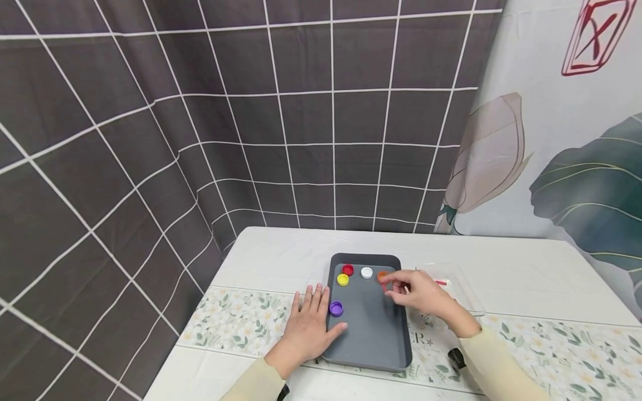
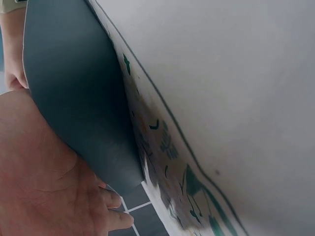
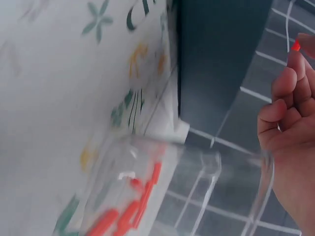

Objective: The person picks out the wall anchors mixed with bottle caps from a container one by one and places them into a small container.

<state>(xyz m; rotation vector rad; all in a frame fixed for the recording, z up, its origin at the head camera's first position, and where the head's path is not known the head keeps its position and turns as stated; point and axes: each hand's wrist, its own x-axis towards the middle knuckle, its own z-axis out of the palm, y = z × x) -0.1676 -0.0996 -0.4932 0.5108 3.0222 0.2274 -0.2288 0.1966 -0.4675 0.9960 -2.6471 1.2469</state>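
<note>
My right hand (image 1: 418,291) is over the right side of a grey tray (image 1: 368,340), pinching a small red stick (image 1: 384,287) between thumb and fingertips. Just the stick's red tip shows in the right wrist view. Right beside those fingertips is an orange cap (image 1: 382,275), partly covered by them. My left hand (image 1: 308,328) rests with fingers spread along the tray's left rim, its thumb reaching over the inside. Near it lies a purple cap (image 1: 336,308). Toward the back of the tray are a red cap (image 1: 348,270), a yellow cap (image 1: 343,279) and a white cap (image 1: 366,273).
Right of the tray stands a clear plastic box (image 1: 463,289), partly behind my right hand. Several red sticks (image 3: 129,214) lie in it. A floral runner (image 1: 236,317) crosses the white table (image 1: 281,256). Dark gridded cloth (image 1: 306,117) hangs behind.
</note>
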